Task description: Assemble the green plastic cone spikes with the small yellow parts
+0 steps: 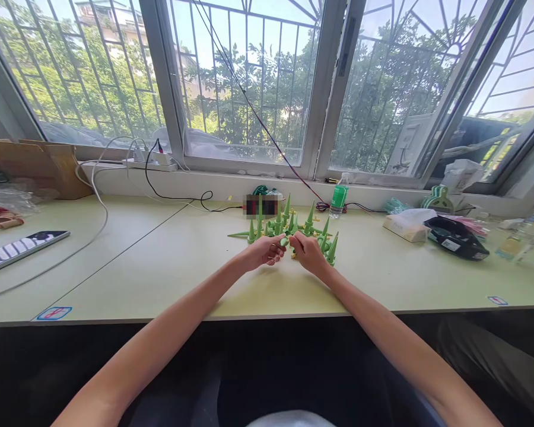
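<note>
My left hand (pixel 267 251) is closed, its thumb and fingertips pinching a small light-green piece (pixel 284 241). My right hand (pixel 310 252) meets it from the other side, fingers curled into a pinch close to that piece; whatever is between its fingertips is hidden. Just beyond both hands stands a cluster of green cone-shaped pieces (pixel 287 210), most pointing upward, with small yellow bits among them. One green cone (pixel 237 235) lies on its side at the cluster's left. Part of the cluster is covered by my hands.
A water bottle (pixel 339 197) with a green label stands by the window ledge. On the right are a tissue pack (pixel 407 224) and a black pouch (pixel 456 238). Leftward lie a phone (pixel 24 250) and a white cable (pixel 98 204). The pale table (pixel 160 284) has its front edge near my forearms.
</note>
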`<action>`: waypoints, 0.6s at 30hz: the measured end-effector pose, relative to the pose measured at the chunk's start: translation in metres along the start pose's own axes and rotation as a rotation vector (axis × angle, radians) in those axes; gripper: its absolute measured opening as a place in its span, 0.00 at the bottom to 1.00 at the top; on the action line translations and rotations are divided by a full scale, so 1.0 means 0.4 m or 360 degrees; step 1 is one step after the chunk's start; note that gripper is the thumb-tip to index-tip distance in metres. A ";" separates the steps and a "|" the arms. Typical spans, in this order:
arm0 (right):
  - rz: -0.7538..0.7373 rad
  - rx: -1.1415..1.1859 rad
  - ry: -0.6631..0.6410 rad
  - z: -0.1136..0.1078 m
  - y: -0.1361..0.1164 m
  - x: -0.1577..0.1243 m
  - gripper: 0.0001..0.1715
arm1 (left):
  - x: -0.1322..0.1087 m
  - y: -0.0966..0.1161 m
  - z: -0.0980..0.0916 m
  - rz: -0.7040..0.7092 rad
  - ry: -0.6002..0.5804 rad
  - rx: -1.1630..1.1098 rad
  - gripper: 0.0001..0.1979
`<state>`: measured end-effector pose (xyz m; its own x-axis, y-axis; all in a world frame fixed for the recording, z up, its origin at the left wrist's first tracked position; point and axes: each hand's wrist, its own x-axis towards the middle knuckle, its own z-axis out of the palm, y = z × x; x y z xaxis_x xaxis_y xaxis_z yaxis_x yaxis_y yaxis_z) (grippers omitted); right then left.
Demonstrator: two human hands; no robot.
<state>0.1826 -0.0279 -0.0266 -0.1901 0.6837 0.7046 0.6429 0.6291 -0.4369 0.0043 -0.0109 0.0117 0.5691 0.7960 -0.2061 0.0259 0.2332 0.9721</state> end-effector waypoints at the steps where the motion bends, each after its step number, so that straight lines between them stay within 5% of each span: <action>1: 0.0008 -0.0007 0.0000 0.001 0.000 0.000 0.22 | 0.000 0.000 0.001 -0.0004 0.0003 0.0003 0.21; 10: 0.0057 0.0046 -0.0002 0.001 -0.011 0.004 0.24 | 0.003 -0.007 -0.002 0.0070 -0.0036 0.0067 0.22; 18: 0.0091 0.0076 0.0018 0.004 -0.011 0.006 0.25 | 0.004 -0.017 0.004 0.0482 0.0105 0.0430 0.25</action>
<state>0.1781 -0.0285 -0.0238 -0.1457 0.7150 0.6838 0.6164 0.6062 -0.5026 0.0064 -0.0120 0.0048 0.5305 0.8422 0.0957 0.0853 -0.1653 0.9825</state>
